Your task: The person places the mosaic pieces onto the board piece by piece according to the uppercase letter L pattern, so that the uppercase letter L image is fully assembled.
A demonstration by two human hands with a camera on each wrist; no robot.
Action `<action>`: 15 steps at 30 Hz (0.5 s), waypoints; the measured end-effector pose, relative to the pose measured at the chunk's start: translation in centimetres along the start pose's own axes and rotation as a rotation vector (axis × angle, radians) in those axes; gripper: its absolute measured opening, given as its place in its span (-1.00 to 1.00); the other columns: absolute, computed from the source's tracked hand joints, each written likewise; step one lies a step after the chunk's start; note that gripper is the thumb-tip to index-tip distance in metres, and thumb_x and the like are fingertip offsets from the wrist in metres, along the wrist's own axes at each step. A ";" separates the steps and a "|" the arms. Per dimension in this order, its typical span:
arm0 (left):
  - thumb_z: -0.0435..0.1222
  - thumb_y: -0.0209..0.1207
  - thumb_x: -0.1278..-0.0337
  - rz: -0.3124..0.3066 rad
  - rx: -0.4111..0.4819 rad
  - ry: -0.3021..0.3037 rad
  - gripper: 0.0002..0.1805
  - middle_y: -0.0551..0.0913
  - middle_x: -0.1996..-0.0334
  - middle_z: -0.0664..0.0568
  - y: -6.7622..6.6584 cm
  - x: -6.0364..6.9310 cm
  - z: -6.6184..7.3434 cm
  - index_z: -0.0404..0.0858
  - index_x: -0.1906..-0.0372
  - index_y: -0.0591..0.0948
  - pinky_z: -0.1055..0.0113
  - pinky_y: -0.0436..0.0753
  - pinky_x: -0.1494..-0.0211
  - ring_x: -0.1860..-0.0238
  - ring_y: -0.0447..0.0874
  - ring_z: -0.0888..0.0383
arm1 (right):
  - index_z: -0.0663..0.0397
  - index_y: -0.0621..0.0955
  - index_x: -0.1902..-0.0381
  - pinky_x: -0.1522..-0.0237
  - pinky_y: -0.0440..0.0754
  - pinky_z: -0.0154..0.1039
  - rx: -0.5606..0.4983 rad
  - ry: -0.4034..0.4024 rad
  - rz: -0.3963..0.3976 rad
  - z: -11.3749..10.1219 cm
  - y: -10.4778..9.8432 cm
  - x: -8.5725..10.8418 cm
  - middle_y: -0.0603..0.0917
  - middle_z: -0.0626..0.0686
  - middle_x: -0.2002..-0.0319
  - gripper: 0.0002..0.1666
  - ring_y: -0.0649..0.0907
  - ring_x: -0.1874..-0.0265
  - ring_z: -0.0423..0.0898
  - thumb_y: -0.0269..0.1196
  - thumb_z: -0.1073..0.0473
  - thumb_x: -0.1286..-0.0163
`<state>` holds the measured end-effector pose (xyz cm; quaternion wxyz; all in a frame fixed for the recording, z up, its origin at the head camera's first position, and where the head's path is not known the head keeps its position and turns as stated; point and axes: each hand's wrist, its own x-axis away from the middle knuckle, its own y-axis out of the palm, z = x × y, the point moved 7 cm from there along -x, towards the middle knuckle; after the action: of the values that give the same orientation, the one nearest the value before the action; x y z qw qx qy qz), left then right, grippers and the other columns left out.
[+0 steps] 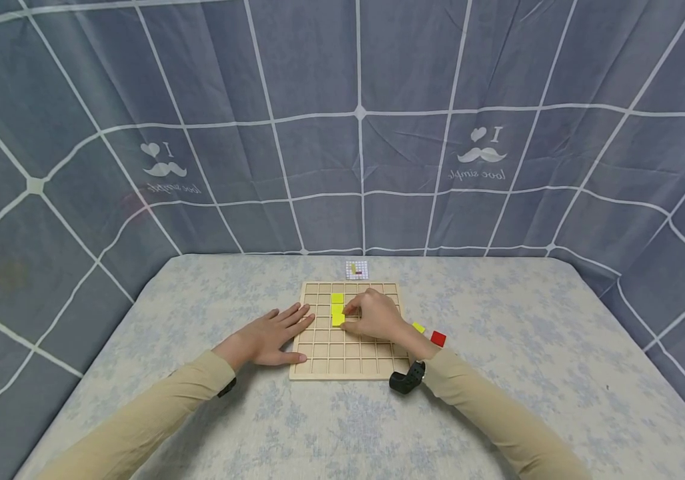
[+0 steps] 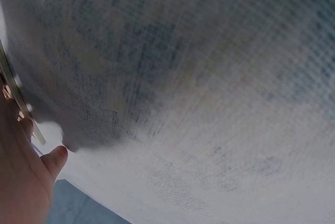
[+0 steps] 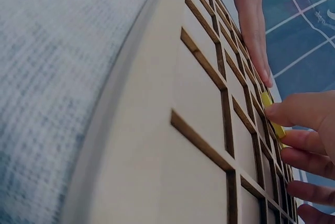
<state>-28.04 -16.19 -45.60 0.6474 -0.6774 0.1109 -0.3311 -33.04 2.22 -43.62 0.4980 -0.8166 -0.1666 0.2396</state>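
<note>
Here my right hand [image 1: 375, 316] pinches the lowest yellow tile [image 1: 338, 321] on the gridded board [image 1: 342, 377], and I'd best square it with its cell, pressing evenly while my left hand [image 1: 271, 338], fingers spread, steadies the edge.

The head view looks forward and down from above at a gridded board [image 1: 321, 366], a curtain [image 1: 318, 160] beyond. The left-wrist view faces the table [image 1: 258, 427] close up. The right-wrist view skims low across the board, sharing the left hand [image 1: 273, 335] and right hand [image 1: 375, 316] with the head view.
</note>
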 end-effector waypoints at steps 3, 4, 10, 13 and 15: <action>0.36 -0.16 -0.24 0.004 -0.002 0.000 -0.06 -0.17 -0.57 -0.01 0.0 0.0 0.0 -0.04 -0.56 -0.07 -0.11 0.06 -0.52 -0.57 -0.20 -0.01 | -0.12 0.79 0.34 0.33 0.61 -0.35 -0.004 -0.001 0.005 0.0 0.0 0.0 0.77 -0.15 0.28 -0.72 0.65 0.26 -0.22 0.48 -0.09 0.00; 0.36 -0.16 -0.24 0.005 -0.003 0.000 -0.06 -0.16 -0.57 -0.02 0.0 0.0 0.0 -0.04 -0.56 -0.06 -0.11 0.06 -0.52 -0.57 -0.20 -0.01 | -0.12 0.79 0.34 0.33 0.61 -0.36 -0.005 -0.004 0.010 -0.1 0.0 0.0 0.77 -0.15 0.29 -0.72 0.65 0.27 -0.22 0.48 -0.09 0.01; 0.35 -0.16 -0.24 0.015 -0.007 0.007 -0.06 -0.15 -0.57 -0.03 0.0 0.0 0.1 -0.05 -0.56 -0.06 -0.11 0.08 -0.52 -0.57 -0.19 -0.01 | -0.12 0.79 0.34 0.40 0.56 -0.36 -0.010 -0.021 0.018 -0.4 -0.1 0.1 0.77 -0.14 0.28 -0.74 0.61 0.32 -0.22 0.48 -0.07 -0.01; 0.35 -0.16 -0.24 0.015 -0.007 0.009 -0.06 -0.15 -0.57 -0.03 0.0 0.0 0.1 -0.06 -0.56 -0.06 -0.12 0.08 -0.51 -0.57 -0.19 -0.02 | -0.13 0.79 0.34 0.40 0.54 -0.36 -0.003 -0.018 0.014 -0.4 0.0 0.2 0.77 -0.14 0.26 -0.74 0.59 0.32 -0.22 0.48 -0.08 -0.02; 0.35 -0.16 -0.24 0.012 -0.005 0.006 -0.06 -0.16 -0.57 -0.02 0.0 -0.1 0.1 -0.05 -0.56 -0.06 -0.12 0.08 -0.52 -0.57 -0.20 -0.01 | -0.14 0.79 0.33 0.41 0.54 -0.35 -0.002 -0.014 0.008 -0.5 0.0 0.2 0.77 -0.14 0.26 -0.74 0.59 0.33 -0.22 0.47 -0.08 -0.03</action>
<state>-28.04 -16.12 -45.62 0.6473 -0.6774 0.1177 -0.3291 -32.65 1.98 -43.47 0.4950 -0.8161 -0.1672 0.2471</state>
